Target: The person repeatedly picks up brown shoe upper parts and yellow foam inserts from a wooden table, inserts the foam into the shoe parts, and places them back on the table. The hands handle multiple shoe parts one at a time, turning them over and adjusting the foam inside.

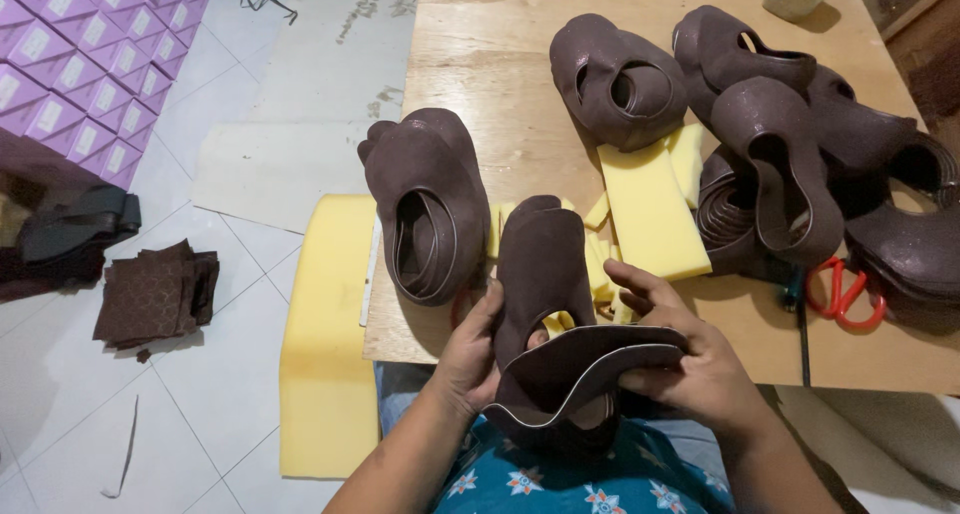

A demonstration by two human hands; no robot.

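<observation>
I hold a dark brown shoe upper [545, 274] over the near edge of a wooden table [480, 64]. My left hand [468, 359] grips its left side. My right hand [690, 359] grips the right side and bends back its pale-edged collar. A yellow foam piece [558, 323] shows inside the opening. Another brown upper [428, 199] lies just left of it on the table.
More brown uppers [615, 79] and a heap of them [800, 144] lie at the back and right. Yellow foam strips [650, 209], red-handled scissors [845, 292], a large foam slab [325, 344] on the floor, brown fabric pieces [155, 294], purple boxes [90, 44].
</observation>
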